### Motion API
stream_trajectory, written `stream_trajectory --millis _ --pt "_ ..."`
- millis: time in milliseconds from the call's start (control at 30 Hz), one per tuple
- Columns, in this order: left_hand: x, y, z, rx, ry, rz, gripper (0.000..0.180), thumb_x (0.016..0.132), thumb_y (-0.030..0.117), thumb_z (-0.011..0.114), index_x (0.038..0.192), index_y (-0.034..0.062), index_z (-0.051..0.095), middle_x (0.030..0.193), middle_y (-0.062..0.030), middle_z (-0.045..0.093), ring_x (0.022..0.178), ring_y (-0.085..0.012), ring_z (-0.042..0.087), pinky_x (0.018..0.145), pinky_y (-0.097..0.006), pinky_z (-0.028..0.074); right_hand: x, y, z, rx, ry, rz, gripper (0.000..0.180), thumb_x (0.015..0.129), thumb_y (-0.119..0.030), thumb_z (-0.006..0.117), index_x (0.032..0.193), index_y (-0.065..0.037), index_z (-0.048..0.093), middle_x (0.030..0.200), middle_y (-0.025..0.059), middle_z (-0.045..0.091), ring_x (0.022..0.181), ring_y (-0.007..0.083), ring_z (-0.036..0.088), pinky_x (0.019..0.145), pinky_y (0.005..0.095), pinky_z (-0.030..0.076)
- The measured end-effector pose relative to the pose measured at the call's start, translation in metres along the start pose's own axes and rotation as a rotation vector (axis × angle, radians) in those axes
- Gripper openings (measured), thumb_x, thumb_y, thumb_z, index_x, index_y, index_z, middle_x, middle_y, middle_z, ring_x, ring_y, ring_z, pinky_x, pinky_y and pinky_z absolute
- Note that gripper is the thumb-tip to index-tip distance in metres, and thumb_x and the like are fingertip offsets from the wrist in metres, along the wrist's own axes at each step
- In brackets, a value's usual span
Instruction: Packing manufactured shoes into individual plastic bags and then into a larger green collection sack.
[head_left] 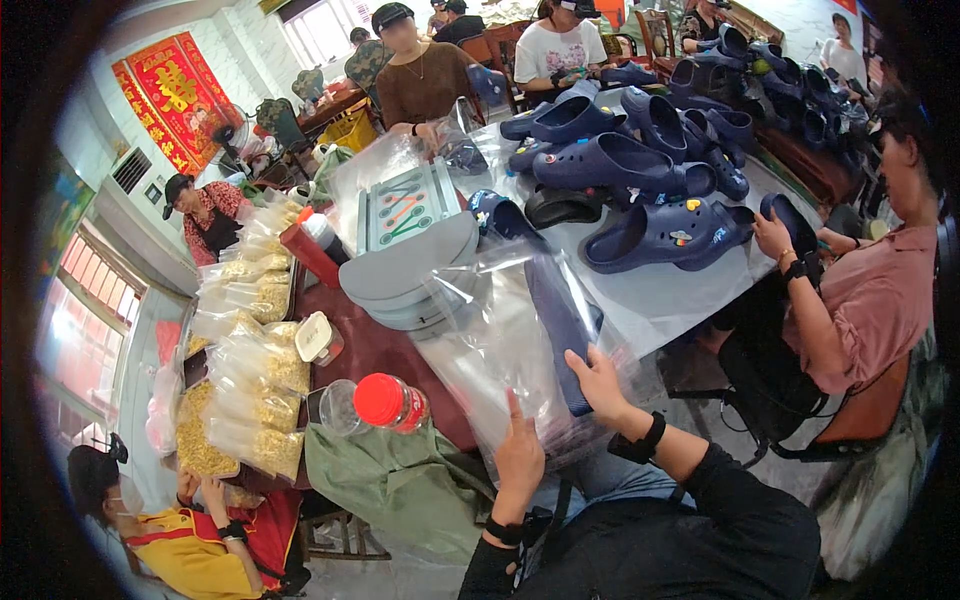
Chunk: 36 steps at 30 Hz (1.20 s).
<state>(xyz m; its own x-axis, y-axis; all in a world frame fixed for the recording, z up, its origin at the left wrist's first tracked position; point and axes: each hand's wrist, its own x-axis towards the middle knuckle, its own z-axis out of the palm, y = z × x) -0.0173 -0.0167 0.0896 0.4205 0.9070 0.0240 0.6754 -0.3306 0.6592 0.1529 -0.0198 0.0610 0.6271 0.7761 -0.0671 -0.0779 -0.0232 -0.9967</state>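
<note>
A large clear plastic bag (490, 350) lies tilted across the table's near edge, its film crinkled and shiny. Inside it is a long navy clog (556, 310), seen along its ribbed sole. My right hand (600, 388) grips the bag's lower right part, thumb and fingers about the end of the clog. At the bag's lower left side is my left hand (522, 458), its index finger stretched along the film and the other fingers curled on the edge. Beyond the bag, several navy clogs with colourful charms (680, 235) are piled on the white table surface (650, 310).
Left of the bag stand a grey box (410, 260), a red-lidded jar (385, 402) and a clear cup (342, 408). Bags of small yellow pieces (255, 400) line the left side. Green cloth (390, 480) drapes the near edge. Co-workers sit around, one at right holding a clog (792, 222).
</note>
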Motion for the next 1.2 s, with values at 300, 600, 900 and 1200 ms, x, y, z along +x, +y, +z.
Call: stream_trajectory --millis 300,600,900,1200 --pt "-0.001 -0.016 0.012 -0.364 -0.118 0.177 0.049 0.09 0.004 0.045 0.135 0.0211 0.044 0.092 -0.0181 0.063 0.068 -0.0331 0.062 0.062 -0.038 0.048 0.019 0.002 0.002 0.297 -0.001 -0.022 0.026 0.093 -0.019 0.054 0.109 0.0 0.058 0.095 0.0012 0.062 0.083 0.0084 0.052 0.074 0.0249 0.043" --pt "0.007 -0.025 0.023 -0.457 0.12 0.183 0.037 0.094 0.005 0.043 0.129 0.0116 0.051 0.058 -0.0022 0.038 0.05 -0.0087 0.035 0.049 -0.024 0.034 0.027 0.004 0.002 0.138 -0.096 0.062 0.023 0.095 -0.021 0.051 0.106 -0.003 0.058 0.09 -0.001 0.061 0.077 0.0053 0.053 0.068 0.0218 0.043" --pt "0.011 -0.014 0.013 -0.478 0.186 0.197 0.035 0.094 0.007 0.042 0.128 0.0111 0.052 0.058 -0.0017 0.033 0.052 -0.0076 0.032 0.049 -0.024 0.03 0.029 0.028 -0.044 -0.338 -0.53 -0.264 0.095 0.069 -0.04 0.077 0.135 0.007 0.028 0.134 0.0249 0.037 0.126 0.0329 0.036 0.105 0.0378 0.029" --pt "0.003 -0.032 0.001 -0.318 0.024 0.132 0.035 0.096 0.016 0.043 0.13 0.0123 0.049 0.1 -0.0213 0.062 0.059 -0.0299 0.056 0.059 -0.034 0.044 0.021 0.038 -0.059 -0.775 -0.492 -0.703 0.087 0.061 -0.04 0.08 0.129 -0.001 0.044 0.141 0.0328 0.023 0.129 0.0474 0.028 0.105 0.0477 0.028"
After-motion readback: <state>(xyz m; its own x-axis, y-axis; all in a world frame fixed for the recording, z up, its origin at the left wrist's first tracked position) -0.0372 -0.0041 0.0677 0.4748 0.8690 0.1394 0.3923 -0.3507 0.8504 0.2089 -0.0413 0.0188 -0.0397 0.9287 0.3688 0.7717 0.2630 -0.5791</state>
